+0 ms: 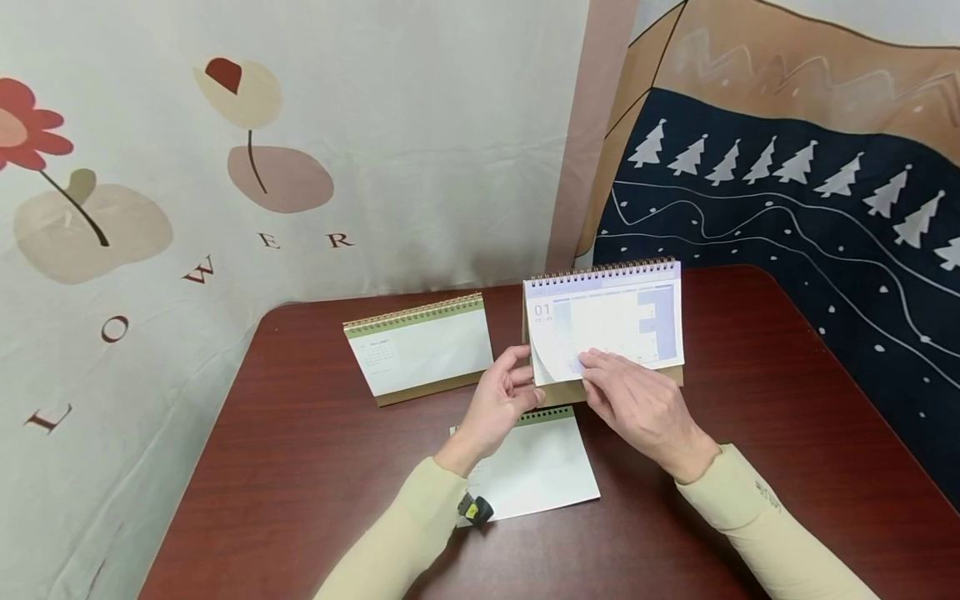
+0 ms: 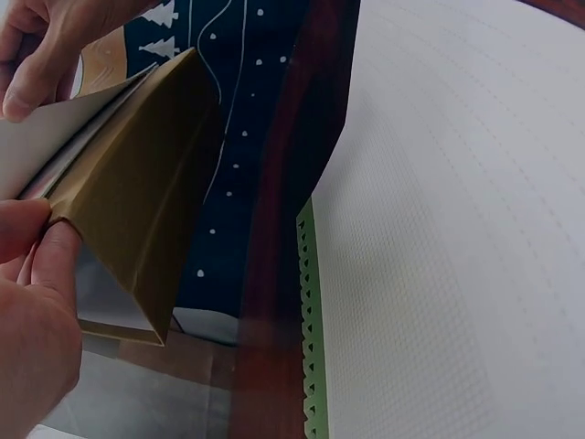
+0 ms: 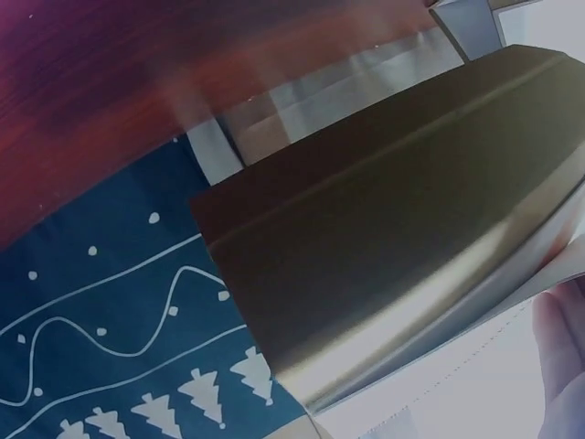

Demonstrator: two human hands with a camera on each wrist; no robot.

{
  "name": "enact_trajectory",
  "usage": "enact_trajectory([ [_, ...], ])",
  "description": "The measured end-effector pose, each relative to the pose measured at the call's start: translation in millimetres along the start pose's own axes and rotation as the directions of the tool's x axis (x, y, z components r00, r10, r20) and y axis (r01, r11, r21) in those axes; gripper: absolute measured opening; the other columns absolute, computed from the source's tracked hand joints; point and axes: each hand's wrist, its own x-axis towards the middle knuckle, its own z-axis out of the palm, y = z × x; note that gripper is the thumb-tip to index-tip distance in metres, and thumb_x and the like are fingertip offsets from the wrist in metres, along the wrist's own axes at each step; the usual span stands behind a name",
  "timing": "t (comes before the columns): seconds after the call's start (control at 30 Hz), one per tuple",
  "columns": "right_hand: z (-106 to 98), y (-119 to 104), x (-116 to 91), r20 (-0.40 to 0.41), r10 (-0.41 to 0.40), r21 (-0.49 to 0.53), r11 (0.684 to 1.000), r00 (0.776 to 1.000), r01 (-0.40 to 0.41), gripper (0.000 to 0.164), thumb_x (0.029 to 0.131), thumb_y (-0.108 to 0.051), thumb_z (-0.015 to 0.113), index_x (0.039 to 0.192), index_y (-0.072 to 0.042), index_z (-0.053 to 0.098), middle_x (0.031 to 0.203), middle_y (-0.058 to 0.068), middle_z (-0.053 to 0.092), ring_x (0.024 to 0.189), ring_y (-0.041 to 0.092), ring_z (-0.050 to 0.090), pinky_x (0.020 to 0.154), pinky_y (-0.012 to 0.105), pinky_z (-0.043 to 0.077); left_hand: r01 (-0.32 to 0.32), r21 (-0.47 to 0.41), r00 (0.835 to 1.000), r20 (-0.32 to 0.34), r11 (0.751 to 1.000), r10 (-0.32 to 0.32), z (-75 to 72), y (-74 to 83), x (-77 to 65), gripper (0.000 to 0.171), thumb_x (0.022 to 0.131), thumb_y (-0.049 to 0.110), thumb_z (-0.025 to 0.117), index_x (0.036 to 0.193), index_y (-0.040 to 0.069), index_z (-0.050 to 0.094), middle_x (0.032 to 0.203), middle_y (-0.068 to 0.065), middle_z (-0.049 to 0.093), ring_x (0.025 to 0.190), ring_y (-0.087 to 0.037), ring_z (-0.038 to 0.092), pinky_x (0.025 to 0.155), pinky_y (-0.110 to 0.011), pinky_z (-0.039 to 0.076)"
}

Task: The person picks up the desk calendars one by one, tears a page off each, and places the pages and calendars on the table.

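Note:
A purple-and-white desk calendar (image 1: pixel 600 321) with a spiral top is open at a page marked 01. My left hand (image 1: pixel 495 404) pinches the lower left corner of its brown cardboard stand (image 2: pixel 146 174). With thumb and fingertips, my right hand (image 1: pixel 645 408) pinches the bottom edge of the front page, which bends away from the sheets behind it. In the right wrist view, the fingers (image 3: pixel 559 343) are at the page, and the stand's brown base (image 3: pixel 393 201) fills the middle. Part of the left hand's grip is hidden behind the stand in the head view.
A green-topped desk calendar (image 1: pixel 427 350) stands to the left on the dark red table (image 1: pixel 285 467). Below the hands lies a white sheet (image 1: pixel 540 467) with a green punched edge, partly under the left forearm. Printed cloths (image 1: pixel 450 167) hang behind the table.

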Motion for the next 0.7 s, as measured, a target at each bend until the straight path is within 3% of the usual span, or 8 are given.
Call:
enact_trajectory([
  [0.4,3.8,-1.3,0.9,-0.059,-0.034,0.000,0.999,0.998,0.035,0.022,0.098,-0.016,0.062,0.106,-0.001,0.075,0.105,0.013,0.077,0.093,0.028,0.074,0.078,0.044,0.061,-0.025,-0.014,1.000,-0.002,1.000,0.025,-0.5,1.1,-0.6,0.057,0.088,-0.014,0.053,0.141,0.001,0.042,0.131,-0.028,0.062,0.107,-0.026,0.071,0.088,-0.030,0.060],
  [0.57,6.8,-0.9,1.3,-0.006,-0.009,-0.036,0.999,1.000,0.008,0.023,0.099,-0.020,0.061,0.109,-0.004,0.074,0.109,0.011,0.076,0.097,0.028,0.071,0.085,0.043,0.060,-0.013,-0.017,1.000,-0.004,1.000,0.013,0.4,3.4,-1.5,0.059,0.087,-0.016,0.053,0.142,0.002,0.042,0.133,-0.027,0.061,0.103,-0.020,0.071,0.089,-0.032,0.059],
  [0.7,7.4,0.3,1.5,0.062,0.033,-0.053,0.998,0.998,-0.030,0.027,0.101,-0.026,0.059,0.114,-0.006,0.072,0.118,0.012,0.073,0.106,0.031,0.068,0.093,0.049,0.057,0.005,-0.015,1.000,-0.003,1.000,-0.005,0.6,3.1,-2.0,0.057,0.088,-0.015,0.055,0.140,0.003,0.044,0.132,-0.026,0.062,0.101,-0.016,0.071,0.089,-0.029,0.059],
])
